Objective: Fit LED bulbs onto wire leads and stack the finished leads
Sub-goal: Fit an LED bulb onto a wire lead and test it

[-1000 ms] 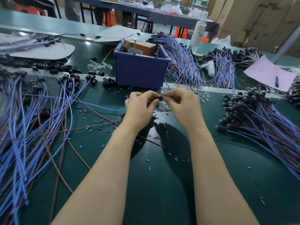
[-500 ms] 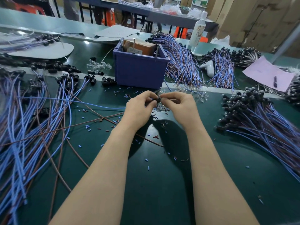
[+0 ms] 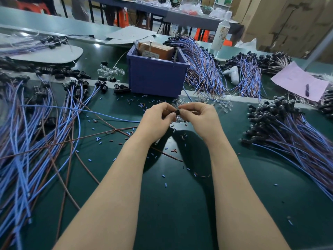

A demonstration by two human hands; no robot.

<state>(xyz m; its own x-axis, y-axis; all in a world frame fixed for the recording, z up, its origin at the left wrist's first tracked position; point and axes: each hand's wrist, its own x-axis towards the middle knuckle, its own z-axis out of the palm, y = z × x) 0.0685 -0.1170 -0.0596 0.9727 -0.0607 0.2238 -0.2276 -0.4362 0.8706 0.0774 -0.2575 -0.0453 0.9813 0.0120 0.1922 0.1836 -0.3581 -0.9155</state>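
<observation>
Bare forearms (image 3: 111, 186), perhaps to the elbow.

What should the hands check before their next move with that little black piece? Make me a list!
1. Grip on the black holder: left hand and right hand both pinch it between fingertips: ok.
2. Bulb seated in the holder: fingertips hide it: cannot tell.
3. Spare clear bulbs close by: a scatter lies just beyond the hands: ok.
4. Blue wire running to the left hand free: it crosses loose brown wires: not ok.
5. Finished stack reachable: it lies on the right, likely within reach: ok.
</observation>
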